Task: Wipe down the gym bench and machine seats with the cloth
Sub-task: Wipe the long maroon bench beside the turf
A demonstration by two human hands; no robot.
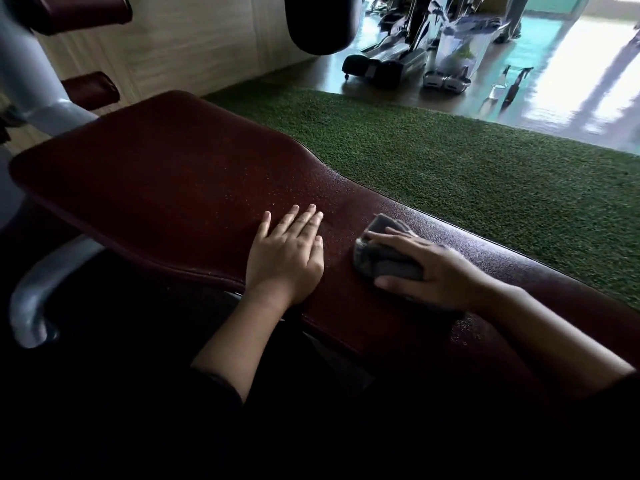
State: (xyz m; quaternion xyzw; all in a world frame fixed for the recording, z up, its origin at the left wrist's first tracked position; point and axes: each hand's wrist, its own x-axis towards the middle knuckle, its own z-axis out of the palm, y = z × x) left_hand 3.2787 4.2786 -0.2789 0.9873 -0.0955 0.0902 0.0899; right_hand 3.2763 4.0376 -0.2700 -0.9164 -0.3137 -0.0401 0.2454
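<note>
A dark red padded gym bench (166,181) runs from the upper left to the lower right, speckled with small droplets near its middle. My left hand (287,251) lies flat on the pad, fingers straight and together. Just to its right, my right hand (429,268) presses a crumpled grey cloth (381,258) onto the bench, fingers spread over it and the thumb along its near side. Part of the cloth is hidden under the palm.
A grey metal frame tube (31,299) curves below the bench at the left. Two more dark red pads (90,88) sit on the machine at the upper left. Green artificial turf (467,168) lies beyond the bench, with cardio machines (408,46) on a glossy floor farther back.
</note>
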